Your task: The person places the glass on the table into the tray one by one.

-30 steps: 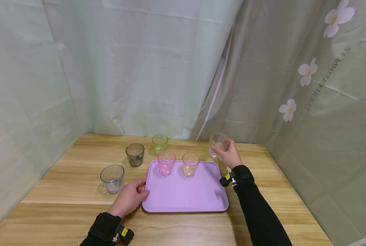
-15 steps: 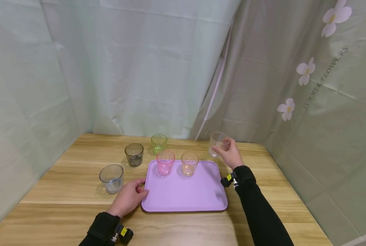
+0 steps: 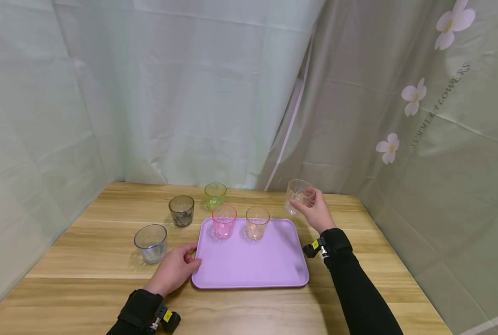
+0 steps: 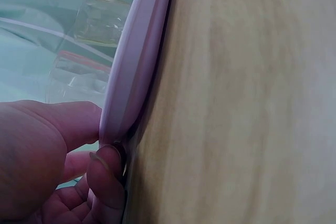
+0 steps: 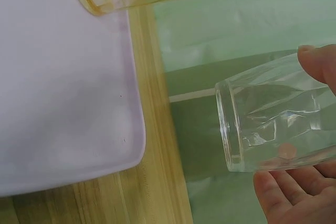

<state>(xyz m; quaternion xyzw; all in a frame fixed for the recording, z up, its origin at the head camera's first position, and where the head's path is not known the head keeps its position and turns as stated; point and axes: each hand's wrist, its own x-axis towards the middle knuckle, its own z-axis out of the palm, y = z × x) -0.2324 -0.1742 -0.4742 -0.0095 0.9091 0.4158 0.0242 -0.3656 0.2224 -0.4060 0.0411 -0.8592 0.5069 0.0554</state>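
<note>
My left hand (image 3: 174, 270) pinches the left edge of the purple tray (image 3: 253, 270). In the left wrist view the thumb (image 4: 79, 121) lies against the rim, with a curled finger (image 4: 105, 179) at its underside. Behind the tray's right back corner, my right hand (image 3: 317, 210) grips a clear glass tumbler (image 3: 297, 199). The right wrist view has thumb and fingers on opposite sides of that tumbler (image 5: 273, 121), its base held off the table. On the tray's back part stand a pink tumbler (image 3: 224, 224) and an amber tumbler (image 3: 256, 225), side by side and upright.
Left of the tray stand a bluish clear tumbler (image 3: 151, 246) and a grey tumbler (image 3: 182, 213). A green tumbler (image 3: 215, 197) stands behind the pink one. Curtains (image 3: 198, 93) hang around the wooden table (image 3: 85, 242) at the back and sides.
The right hand and clear tumbler have shifted slightly to the right relative to the tray. The left hand keeps its hold; the whole view has drifted a little.
</note>
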